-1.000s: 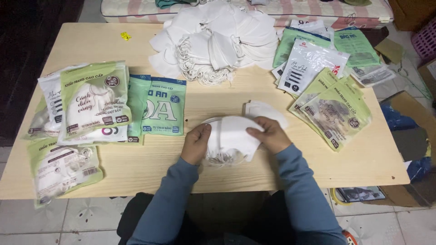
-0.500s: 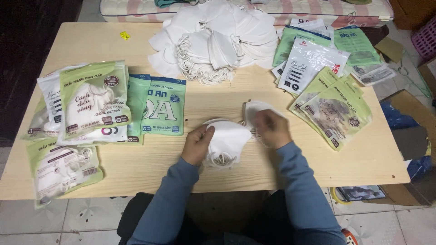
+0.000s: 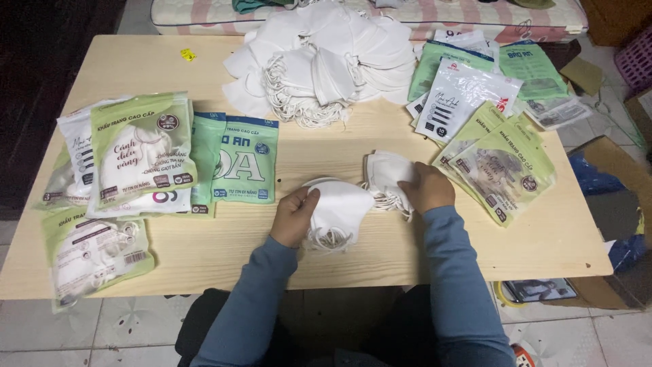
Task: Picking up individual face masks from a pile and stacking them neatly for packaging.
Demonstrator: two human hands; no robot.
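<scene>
My left hand [image 3: 293,215] grips a small stack of white folded face masks [image 3: 339,212] lying on the wooden table [image 3: 204,245] in front of me, their ear loops hanging toward the near edge. My right hand [image 3: 426,187] rests on a second small bunch of white masks [image 3: 387,171] just to the right of the first stack, fingers curled over it. Both arms are in blue-grey sleeves. A large loose heap of white masks [image 3: 326,58] lies at the far middle of the table.
Filled green and white mask packets [image 3: 139,153] lie at the left, with one more [image 3: 95,255] at the near left corner. Two flat green packets [image 3: 241,160] lie beside them. Empty packets [image 3: 499,163] are piled at the right. A cardboard box [image 3: 611,204] stands on the floor at right.
Both hands held one stack together a second ago. Since then my right hand has moved right onto a separate bunch, and my left hand has kept the first stack.
</scene>
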